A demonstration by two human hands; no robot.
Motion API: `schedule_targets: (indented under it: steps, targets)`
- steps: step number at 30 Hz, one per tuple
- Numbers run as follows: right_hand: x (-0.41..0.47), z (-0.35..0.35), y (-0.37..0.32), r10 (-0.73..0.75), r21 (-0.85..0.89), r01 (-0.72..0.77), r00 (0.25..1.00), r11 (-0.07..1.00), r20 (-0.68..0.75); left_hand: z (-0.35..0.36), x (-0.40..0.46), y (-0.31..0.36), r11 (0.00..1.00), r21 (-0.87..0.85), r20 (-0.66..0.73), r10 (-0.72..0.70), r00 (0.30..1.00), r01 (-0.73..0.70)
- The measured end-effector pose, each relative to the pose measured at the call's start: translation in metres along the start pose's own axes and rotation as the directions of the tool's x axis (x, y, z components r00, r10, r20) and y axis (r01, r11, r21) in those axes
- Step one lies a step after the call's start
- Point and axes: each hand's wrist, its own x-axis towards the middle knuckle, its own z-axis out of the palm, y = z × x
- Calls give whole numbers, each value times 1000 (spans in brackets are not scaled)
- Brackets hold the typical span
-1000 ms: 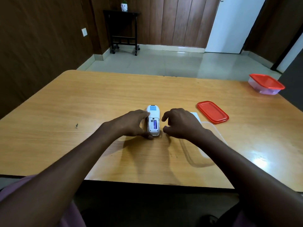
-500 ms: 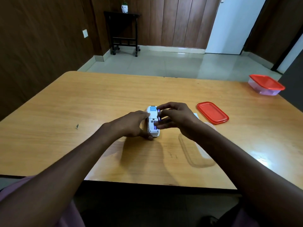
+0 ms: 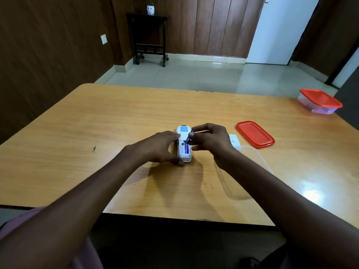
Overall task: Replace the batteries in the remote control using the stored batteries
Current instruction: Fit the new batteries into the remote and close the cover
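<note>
A white remote control (image 3: 183, 155) lies face down on the wooden table (image 3: 116, 121), its battery bay uncovered. My left hand (image 3: 163, 147) clamps the remote from its left side, thumb at the near end. My right hand (image 3: 208, 139) pinches a blue battery (image 3: 188, 139) between thumb and fingers; the battery is tilted, its far end raised and its near end down in the bay. A white battery cover (image 3: 234, 141) rests on the table just behind my right hand.
An open clear plastic container (image 3: 254, 158) stands under my right forearm, its red lid (image 3: 254, 134) beside it to the right. A second clear container with a red lid (image 3: 319, 101) sits at the far right edge.
My right hand moved from the table beside the remote onto the battery bay and pinched a blue battery, whose far end now sits tilted up. The left hand kept its hold.
</note>
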Motion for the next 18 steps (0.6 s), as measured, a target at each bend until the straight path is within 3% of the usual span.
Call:
schedule_targets:
  steps: [5,7,10,12,18]
  targets:
    - [3,10,14,-215,-345,186,976,920,-47,1,1,-1,1000,5,-10,12,1000,-12]
    - [2,14,15,-313,-495,276,950,824,9,0,0,0,1000,-13,-11,13,1000,-13]
    - [0,19,19,-400,-699,414,895,584,195,-1,-2,4,999,-37,-13,32,999,-33]
    - [-1,21,21,-412,-770,453,870,450,271,-2,-3,6,998,-37,-20,41,999,-42]
    - [-4,21,7,-307,-845,459,875,275,376,-4,-5,9,999,-40,-28,36,999,-37]
